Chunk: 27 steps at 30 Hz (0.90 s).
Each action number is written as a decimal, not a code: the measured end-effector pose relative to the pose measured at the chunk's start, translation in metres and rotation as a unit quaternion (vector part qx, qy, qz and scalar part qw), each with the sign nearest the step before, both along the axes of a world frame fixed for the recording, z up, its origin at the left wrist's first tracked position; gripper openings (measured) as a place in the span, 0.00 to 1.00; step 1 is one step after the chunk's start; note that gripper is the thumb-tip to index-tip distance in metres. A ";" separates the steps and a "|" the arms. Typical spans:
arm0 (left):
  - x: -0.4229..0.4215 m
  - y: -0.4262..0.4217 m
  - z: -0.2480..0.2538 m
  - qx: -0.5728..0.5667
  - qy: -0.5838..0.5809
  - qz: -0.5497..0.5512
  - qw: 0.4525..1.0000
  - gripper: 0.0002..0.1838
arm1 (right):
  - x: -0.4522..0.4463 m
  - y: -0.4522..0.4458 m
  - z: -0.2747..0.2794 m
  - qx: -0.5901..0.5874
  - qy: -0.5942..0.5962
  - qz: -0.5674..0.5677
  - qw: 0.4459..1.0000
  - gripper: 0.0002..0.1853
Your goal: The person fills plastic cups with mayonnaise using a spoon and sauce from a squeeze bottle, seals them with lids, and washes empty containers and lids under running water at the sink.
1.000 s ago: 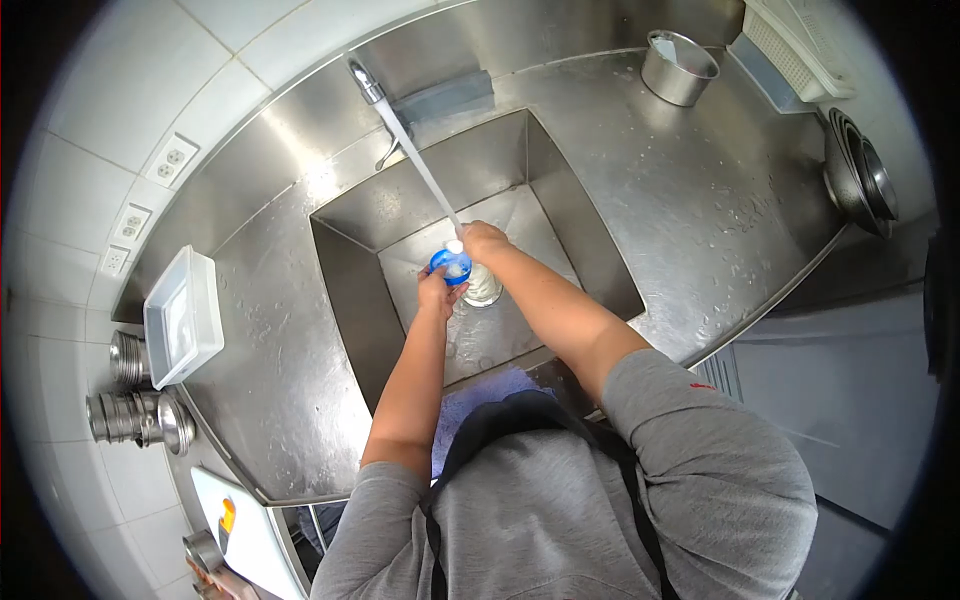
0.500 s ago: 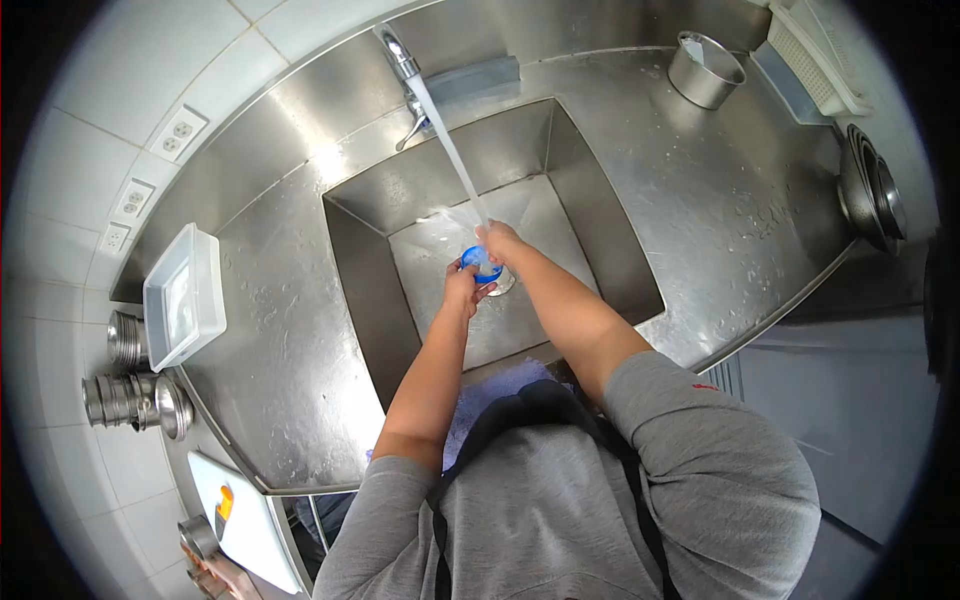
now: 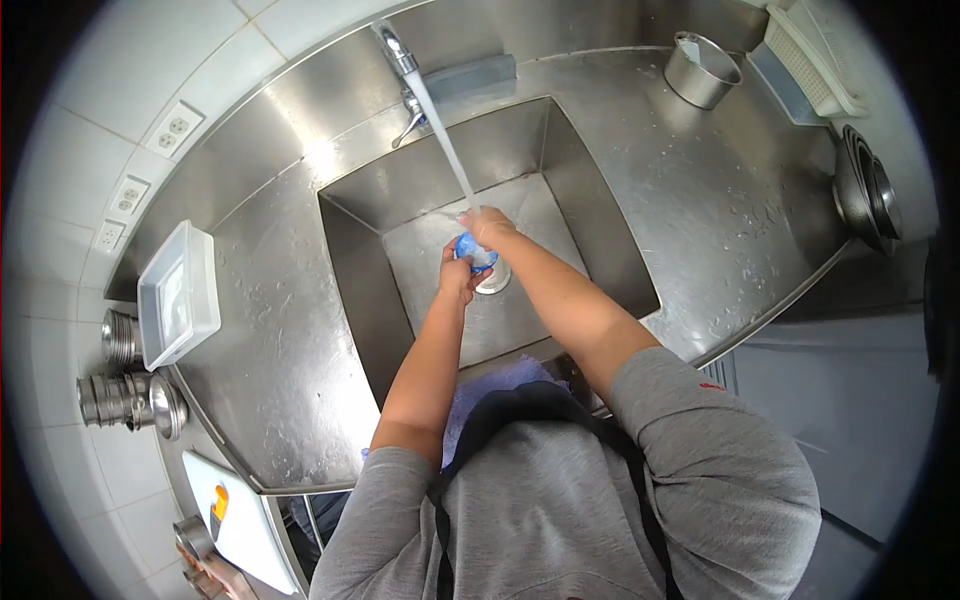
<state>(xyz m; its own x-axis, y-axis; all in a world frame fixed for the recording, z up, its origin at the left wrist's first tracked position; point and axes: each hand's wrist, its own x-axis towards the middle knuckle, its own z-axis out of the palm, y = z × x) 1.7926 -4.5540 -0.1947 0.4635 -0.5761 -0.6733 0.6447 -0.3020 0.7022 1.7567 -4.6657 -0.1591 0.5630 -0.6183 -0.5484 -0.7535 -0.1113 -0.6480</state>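
Note:
Over the sink basin (image 3: 400,240) my left hand (image 3: 457,277) grips a small round blue-rimmed piece (image 3: 477,252), its middle clear or whitish; whether it is a lid or a shallow cup does not show. Right beside its upper edge is my right hand (image 3: 488,228), fingers curled under the running water (image 3: 440,130). Anything between those fingers is hidden. Water pours from the faucet (image 3: 395,48) onto the right hand. Below both hands the round drain (image 3: 494,279) partly shows.
A white plastic tub (image 3: 205,290) stands on the left counter, near stacked metal bowls (image 3: 115,400). A cutting board (image 3: 235,530) carries an orange-handled tool (image 3: 219,502). Back right are a metal pot (image 3: 703,75) and a pale basket (image 3: 810,65); dark pans (image 3: 862,195) lean at right.
My right hand has shifted slightly left, further into the water stream and over the upper edge of the blue-rimmed piece. The left hand keeps its grip, and the piece has tilted a little.

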 end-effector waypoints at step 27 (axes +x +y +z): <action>0.021 -0.017 0.011 -0.050 0.016 -0.004 0.999 0.17 | -0.052 -0.016 0.035 -0.226 0.020 0.402 0.887 0.15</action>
<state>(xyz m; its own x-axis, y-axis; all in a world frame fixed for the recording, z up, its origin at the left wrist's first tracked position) 1.8136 -4.5707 -0.1841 0.4370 -0.6450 -0.6269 0.6654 -0.2371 0.7078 1.7049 -4.6820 -0.1245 0.9073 -0.1872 -0.3766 -0.3340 -0.8650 -0.3746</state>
